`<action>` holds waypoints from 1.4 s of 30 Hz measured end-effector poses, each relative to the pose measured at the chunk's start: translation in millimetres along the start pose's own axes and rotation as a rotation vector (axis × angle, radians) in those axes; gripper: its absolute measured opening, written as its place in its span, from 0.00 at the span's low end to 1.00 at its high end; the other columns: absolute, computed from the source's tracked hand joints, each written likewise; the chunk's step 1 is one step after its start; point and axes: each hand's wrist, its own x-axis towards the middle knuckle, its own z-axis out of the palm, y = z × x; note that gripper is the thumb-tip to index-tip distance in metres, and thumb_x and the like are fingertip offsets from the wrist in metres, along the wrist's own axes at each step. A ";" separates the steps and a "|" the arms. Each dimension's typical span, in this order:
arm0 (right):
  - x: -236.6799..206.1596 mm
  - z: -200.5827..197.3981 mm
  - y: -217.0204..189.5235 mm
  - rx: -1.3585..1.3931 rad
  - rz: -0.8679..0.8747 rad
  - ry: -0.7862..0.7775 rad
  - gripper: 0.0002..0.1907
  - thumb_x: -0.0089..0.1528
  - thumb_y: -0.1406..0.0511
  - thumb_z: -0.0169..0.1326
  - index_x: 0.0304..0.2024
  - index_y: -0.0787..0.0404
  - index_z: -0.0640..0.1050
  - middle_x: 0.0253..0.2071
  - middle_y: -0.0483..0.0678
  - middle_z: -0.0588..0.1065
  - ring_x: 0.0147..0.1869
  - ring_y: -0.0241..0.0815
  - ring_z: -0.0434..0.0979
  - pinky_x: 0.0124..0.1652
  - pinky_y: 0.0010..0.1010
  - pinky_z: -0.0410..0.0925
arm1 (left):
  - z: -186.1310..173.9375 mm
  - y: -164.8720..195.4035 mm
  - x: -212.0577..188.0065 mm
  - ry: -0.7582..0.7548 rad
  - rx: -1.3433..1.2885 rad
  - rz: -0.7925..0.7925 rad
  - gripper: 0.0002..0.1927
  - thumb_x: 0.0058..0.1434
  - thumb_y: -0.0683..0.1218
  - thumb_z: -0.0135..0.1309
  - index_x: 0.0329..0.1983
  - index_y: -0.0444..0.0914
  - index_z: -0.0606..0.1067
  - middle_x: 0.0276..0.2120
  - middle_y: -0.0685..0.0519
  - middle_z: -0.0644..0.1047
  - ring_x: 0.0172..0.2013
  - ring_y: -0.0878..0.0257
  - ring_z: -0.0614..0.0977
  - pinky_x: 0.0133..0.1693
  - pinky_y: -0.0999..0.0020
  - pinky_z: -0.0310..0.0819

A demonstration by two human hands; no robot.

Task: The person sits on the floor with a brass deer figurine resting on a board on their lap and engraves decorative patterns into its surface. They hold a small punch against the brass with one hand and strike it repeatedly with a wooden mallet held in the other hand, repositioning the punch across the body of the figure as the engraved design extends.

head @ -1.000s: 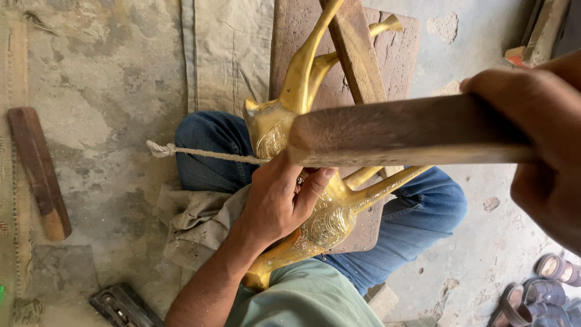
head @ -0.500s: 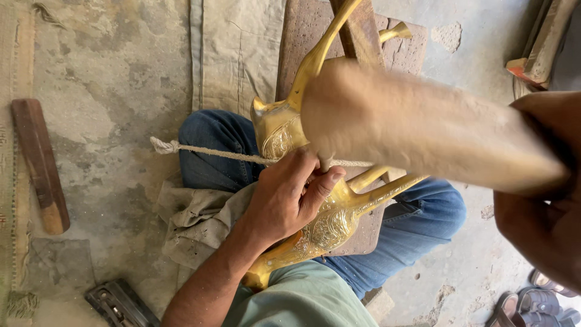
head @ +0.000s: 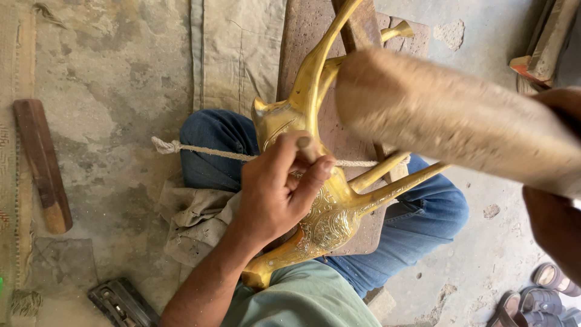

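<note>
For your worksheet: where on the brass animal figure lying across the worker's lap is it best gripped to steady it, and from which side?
Grip the brass figure around its broad engraved body, coming from the worker's left, where the left hand already rests. The body is the thickest part; the thin legs stick out to the right, under the wooden mallet in the right hand.

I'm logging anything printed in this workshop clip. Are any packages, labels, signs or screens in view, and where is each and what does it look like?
None in view: no package, label, sign or screen shows.
Engraved golden brass animal figure: across the lap, ornamental pattern only, no label.
Dark flat metal object: floor at bottom left; no label can be made out on it.
</note>
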 end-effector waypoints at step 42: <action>49.1 -12.7 -16.7 0.607 -0.161 0.213 0.19 0.64 0.77 0.50 0.58 0.74 0.70 0.53 0.66 0.75 0.53 0.52 0.81 0.49 0.39 0.77 | -0.2 -10.6 3.6 -0.015 0.044 -0.008 0.11 0.74 0.47 0.54 0.52 0.35 0.71 0.30 0.53 0.75 0.25 0.69 0.76 0.28 0.71 0.72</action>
